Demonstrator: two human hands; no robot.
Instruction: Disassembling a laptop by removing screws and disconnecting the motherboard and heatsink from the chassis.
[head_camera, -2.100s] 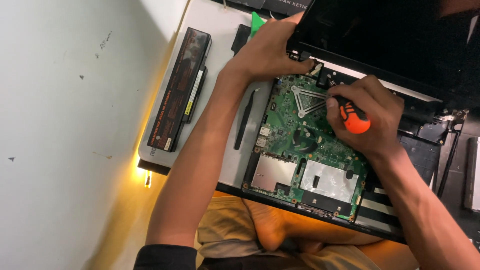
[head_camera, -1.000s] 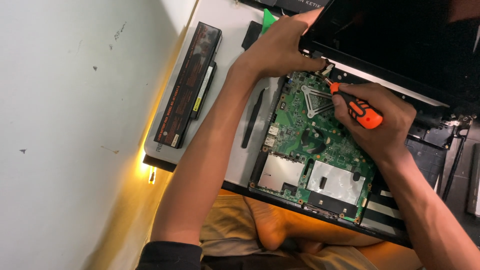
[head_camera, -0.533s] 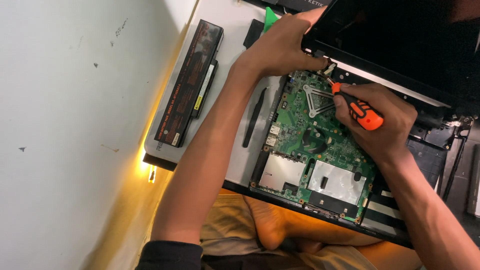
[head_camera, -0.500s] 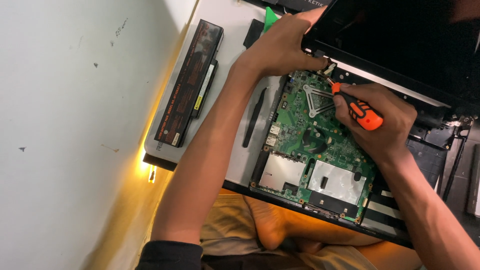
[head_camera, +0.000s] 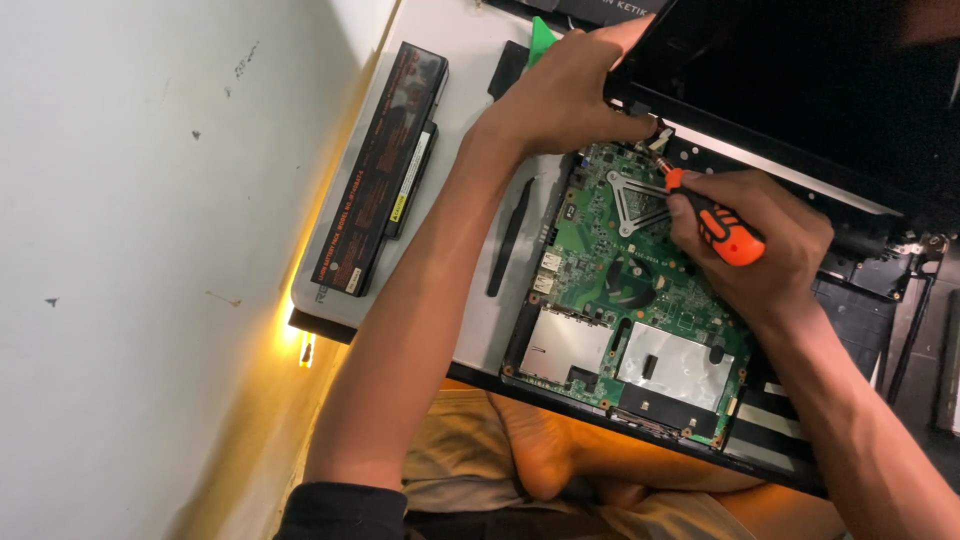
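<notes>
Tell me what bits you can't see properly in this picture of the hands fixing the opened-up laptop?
All in the head view:
- Screwdriver tip: too small, crowded between the left hand and right hand, so the screw is unseen.
- Left fingertips: tucked against the dark screen corner.
- Screen: cut off by the top and right edges.
- Green pick: mostly behind the left hand.
- Circuit board: partly covered by the right hand.

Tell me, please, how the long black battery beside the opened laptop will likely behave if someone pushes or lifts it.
The black battery lies flat on the white tabletop, so it would probably slide, not roll. Its long, blocky shape suggests it is stiff and rather heavy for its size. Its smooth casing may be somewhat slippery.
</notes>
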